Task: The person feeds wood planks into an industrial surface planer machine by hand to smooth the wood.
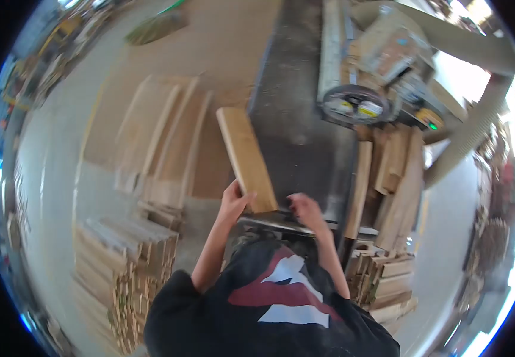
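Observation:
A light-brown wooden board [247,157] slants up and away from me, one end near the front edge of a dark flat machine table [298,137]. My left hand [235,202] grips the board's near end, the thumb on its top face and the fingers along its left side. My right hand [307,212] is just right of that end, apart from the wood, over the table's front edge. Its fingers are loosely bent and a little blurred, with nothing visible between them.
Several boards lean in a stack [165,134] at the left, above cut timber [129,262]. More planks [397,178] lie right of the table, beyond a rail. A machine head with a round dark part [355,106] and a thick hose [468,134] stand at the upper right.

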`<state>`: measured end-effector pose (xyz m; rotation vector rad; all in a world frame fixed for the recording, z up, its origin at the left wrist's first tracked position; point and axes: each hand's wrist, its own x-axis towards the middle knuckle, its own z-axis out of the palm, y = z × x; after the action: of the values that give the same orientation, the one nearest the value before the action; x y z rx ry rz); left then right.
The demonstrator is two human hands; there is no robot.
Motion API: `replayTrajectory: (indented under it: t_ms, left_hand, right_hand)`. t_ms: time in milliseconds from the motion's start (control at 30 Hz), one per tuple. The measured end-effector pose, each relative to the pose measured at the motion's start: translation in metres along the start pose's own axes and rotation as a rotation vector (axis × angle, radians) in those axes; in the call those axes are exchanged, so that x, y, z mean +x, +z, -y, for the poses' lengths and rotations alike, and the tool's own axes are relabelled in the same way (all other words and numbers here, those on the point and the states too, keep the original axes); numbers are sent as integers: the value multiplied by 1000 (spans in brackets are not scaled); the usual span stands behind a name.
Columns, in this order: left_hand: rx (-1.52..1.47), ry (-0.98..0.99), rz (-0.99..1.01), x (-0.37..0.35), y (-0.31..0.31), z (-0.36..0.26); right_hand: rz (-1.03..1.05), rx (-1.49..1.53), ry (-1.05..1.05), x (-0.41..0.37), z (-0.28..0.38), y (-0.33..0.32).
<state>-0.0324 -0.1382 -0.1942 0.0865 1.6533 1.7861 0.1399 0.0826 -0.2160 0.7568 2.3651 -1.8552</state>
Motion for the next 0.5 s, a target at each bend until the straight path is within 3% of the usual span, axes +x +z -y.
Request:
replayTrajectory:
  t_ms: [67, 133, 200, 267, 333, 400, 433, 500]
  left_hand:
    - [246, -7, 7, -9, 20, 0]
    - [393, 50, 52, -14, 31, 4]
    - [384, 104, 112, -10, 43, 8]
    - [688, 589, 190, 0, 45, 20]
    - [791, 596, 275, 13, 43, 17]
    - [779, 268, 361, 22, 51, -10]
    - [850, 147, 339, 26, 54, -12]
    - [889, 88, 401, 34, 62, -15]
  right_hand:
    - [20, -194, -192, -14, 11, 12]
    - [252, -361, 65, -26, 61, 9]
    - [233, -561, 72, -34, 71, 13]
    - [145, -546, 39, -37, 66, 11]
    - [194, -637, 144, -30, 66, 9]
    - [186, -599, 170, -26, 56, 2]
    - [196, -454, 246, -27, 45, -1]
    - [178, -189, 358, -31, -5, 3]
